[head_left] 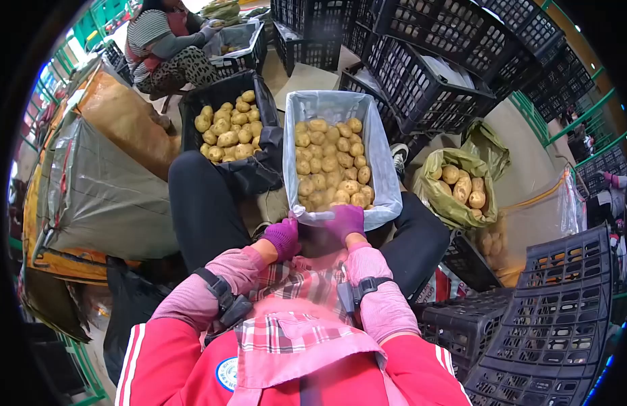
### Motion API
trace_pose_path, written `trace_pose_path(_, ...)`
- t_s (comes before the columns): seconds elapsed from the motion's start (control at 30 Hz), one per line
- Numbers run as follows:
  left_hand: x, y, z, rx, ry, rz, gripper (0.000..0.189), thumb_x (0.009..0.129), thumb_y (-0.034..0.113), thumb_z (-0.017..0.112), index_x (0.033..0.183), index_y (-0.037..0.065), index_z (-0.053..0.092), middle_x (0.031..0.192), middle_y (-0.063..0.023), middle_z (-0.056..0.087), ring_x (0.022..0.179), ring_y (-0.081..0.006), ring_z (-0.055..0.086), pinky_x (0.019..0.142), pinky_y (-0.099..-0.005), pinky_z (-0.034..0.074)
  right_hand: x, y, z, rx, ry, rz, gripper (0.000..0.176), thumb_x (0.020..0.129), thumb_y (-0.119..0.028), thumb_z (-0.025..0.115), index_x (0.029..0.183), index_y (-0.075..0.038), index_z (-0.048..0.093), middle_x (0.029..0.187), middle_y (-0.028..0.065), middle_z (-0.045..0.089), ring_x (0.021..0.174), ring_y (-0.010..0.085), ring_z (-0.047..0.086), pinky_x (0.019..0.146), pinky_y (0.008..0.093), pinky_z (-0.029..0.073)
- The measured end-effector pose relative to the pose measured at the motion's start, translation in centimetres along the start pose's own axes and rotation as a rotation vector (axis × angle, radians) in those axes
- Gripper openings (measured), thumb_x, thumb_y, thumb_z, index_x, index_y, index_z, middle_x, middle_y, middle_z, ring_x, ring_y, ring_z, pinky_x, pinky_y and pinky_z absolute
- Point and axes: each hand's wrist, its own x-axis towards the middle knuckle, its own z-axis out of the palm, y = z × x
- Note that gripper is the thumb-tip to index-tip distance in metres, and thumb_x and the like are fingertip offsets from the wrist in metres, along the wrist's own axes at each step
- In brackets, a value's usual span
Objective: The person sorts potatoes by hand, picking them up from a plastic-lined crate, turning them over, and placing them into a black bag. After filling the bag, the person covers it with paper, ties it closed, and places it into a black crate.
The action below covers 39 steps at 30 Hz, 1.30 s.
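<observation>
Cluttered floor (529,150), black mesh crates (422,84) stacked ahead right; co-worker (166,49) seated ahead left. Lined crate (330,96) of potatoes (330,163) between the knees, pale liner (384,183) over its rim. Left hand (283,238) gloved, fingers curled on liner at near left corner; right hand (346,222) closed over the near edge. Dark-lined crate (190,116) of potatoes just beside, left; open sack (432,197) right. Looks heavy; liner soft, perhaps slippery; potatoes firm but bruisable. Best hold: rim, both sides, through liner
</observation>
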Motion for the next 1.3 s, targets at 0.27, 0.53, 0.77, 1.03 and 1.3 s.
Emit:
trace_pose_path(0.27, 0.2, -1.5, -4.1, 0.26, -0.142, 0.094, 0.088, 0.081, 0.036, 0.066, 0.142, -0.014, 0.027, 0.109, -0.0221, 0.063, 0.094, -0.0344, 0.066, 0.077, -0.0442, 0.053, 1.1, -1.8, 0.2, -0.028, -0.018, 0.054, 0.034, 0.073, -0.048, 0.066, 0.09, -0.019, 0.074, 0.091, 0.0082, 0.071, 0.091, 0.028, 0.067, 0.081, 0.0413, 0.044)
trace_pose_path(0.53, 2.8, -2.6, -7.8, 0.456, -0.3, 0.234, 0.035, 0.08, 0.026, 0.067, 0.11, 0.007, 0.069, 0.099, -0.0077, 0.07, 0.092, -0.0261, 0.069, 0.073, -0.0493, 0.05, 0.9, -5.5, -2.3, -0.066, -0.313, 0.127, 0.045, 0.078, -0.048, 0.07, 0.107, -0.013, 0.069, 0.112, 0.0099, 0.068, 0.105, 0.0268, 0.063, 0.09, 0.0419, 0.042)
trace_pose_path(0.77, 9.8, -3.4, -12.5, 0.082, -0.223, 0.36, 0.026, 0.082, 0.027, 0.065, 0.099, 0.007, 0.068, 0.082, -0.0138, 0.069, 0.079, -0.0328, 0.069, 0.065, -0.0438, 0.053, 8.4, 3.4, -2.2, 0.528, -0.154, 0.32, 0.056, 0.081, -0.053, 0.068, 0.112, -0.007, 0.066, 0.109, 0.0182, 0.068, 0.104, 0.0307, 0.065, 0.088, 0.0384, 0.051)
trace_pose_path(1.03, 10.8, -5.5, -10.5, -0.34, 0.198, 0.341, 0.032, 0.087, 0.033, 0.062, 0.102, 0.006, 0.06, 0.086, -0.0161, 0.065, 0.084, -0.0341, 0.065, 0.072, -0.0453, 0.052, 13.5, -0.6, 4.3, 0.02, -0.495, 0.527, 0.071, 0.077, -0.044, 0.074, 0.129, -0.006, 0.045, 0.117, 0.0231, 0.064, 0.11, 0.0354, 0.063, 0.092, 0.0437, 0.051)
trace_pose_path(1.3, 11.5, -6.7, -9.4, -0.491, 0.252, 0.297, 0.059, 0.088, 0.036, 0.063, 0.133, 0.001, 0.048, 0.118, -0.0228, 0.061, 0.107, -0.0372, 0.061, 0.09, -0.0413, 0.05, 10.9, 2.9, 2.2, 1.031, -0.179, 0.667, 0.058, 0.074, -0.021, 0.082, 0.121, -0.004, 0.053, 0.103, 0.0103, 0.066, 0.095, 0.0168, 0.064, 0.078, 0.0284, 0.053)
